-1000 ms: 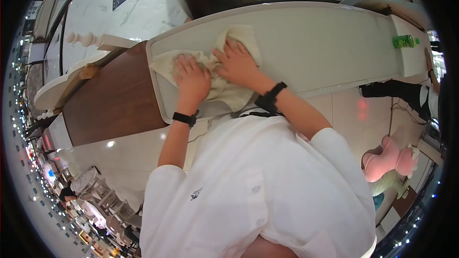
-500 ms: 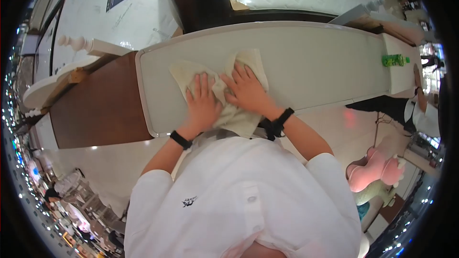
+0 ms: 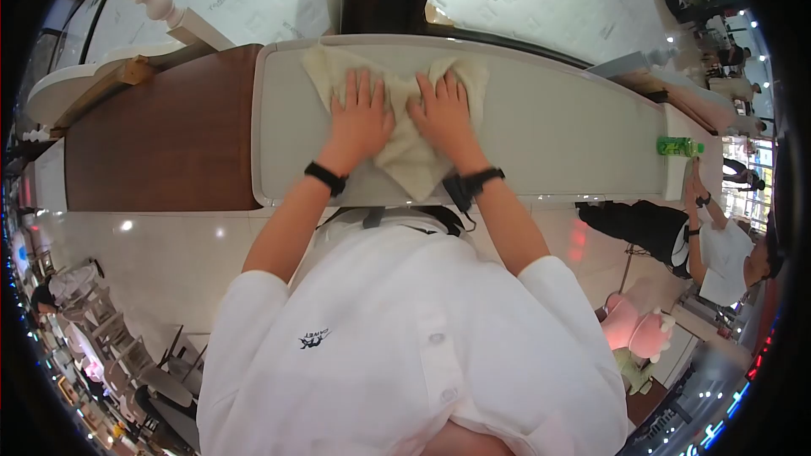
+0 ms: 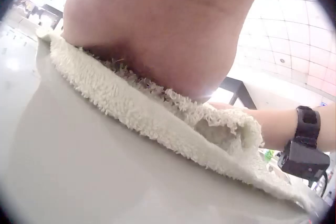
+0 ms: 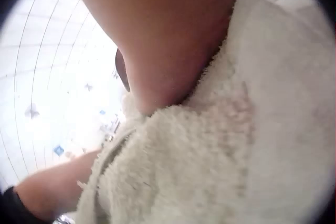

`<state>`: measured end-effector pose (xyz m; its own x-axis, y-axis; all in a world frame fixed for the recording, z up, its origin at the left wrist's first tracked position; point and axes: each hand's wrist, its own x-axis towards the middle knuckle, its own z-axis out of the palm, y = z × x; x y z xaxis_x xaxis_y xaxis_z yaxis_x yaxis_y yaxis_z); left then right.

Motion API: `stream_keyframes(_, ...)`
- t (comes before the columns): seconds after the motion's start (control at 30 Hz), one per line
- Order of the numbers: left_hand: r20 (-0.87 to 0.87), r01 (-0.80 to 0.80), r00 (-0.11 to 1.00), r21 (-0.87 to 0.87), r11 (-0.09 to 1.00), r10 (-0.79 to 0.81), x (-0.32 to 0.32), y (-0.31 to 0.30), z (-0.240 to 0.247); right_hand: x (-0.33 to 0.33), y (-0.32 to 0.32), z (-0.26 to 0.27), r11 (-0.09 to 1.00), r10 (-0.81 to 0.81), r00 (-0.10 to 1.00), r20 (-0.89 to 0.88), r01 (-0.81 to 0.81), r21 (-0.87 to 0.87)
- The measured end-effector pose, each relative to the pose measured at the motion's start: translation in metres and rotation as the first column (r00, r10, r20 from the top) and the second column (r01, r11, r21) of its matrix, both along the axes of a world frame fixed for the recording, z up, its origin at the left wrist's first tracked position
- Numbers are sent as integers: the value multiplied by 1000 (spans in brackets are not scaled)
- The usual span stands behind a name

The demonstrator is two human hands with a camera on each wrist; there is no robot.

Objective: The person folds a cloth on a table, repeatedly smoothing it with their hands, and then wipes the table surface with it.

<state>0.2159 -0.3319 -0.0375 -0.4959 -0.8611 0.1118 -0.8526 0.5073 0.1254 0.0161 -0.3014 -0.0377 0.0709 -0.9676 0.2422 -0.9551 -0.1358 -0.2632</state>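
A cream terry cloth lies spread and rumpled on the pale grey panel, its lower corner pointing toward the person. On its left part the left hand rests flat, fingers straight and pointing away. The right hand presses on the right part with fingers extended and slightly spread. In the left wrist view the heel of the left hand bears on the cloth, whose edge lies against the smooth surface. The right wrist view has the base of the right hand against the rumpled cloth.
A brown wooden panel adjoins the grey one on the left. At the right end is a green bottle on a white ledge. Mattresses lie beyond the far edge. Another person is at the right, near pink cushions.
Both hands have pushed the cloth farther from the body, up to the panel's far edge. The left hand now lies straighter beside the right, and the head view has shifted.
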Motion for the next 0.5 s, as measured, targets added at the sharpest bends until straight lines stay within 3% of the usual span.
stream_keyframes(0.13,13,52,998,110,993,-54,7,52,22,-21,58,11,992,28,998,52,-34,123)
stream_keyframes(0.23,-54,120,992,167,979,-113,-19,61,26,-48,75,8,983,-116,988,-106,129,130)
stream_keyframes(0.33,-170,226,964,138,964,-202,-43,55,20,-74,81,-7,923,-380,920,-98,384,26)
stream_keyframes(0.5,-313,263,924,100,959,-221,-32,34,10,-54,61,-22,854,-515,835,-195,518,-38)
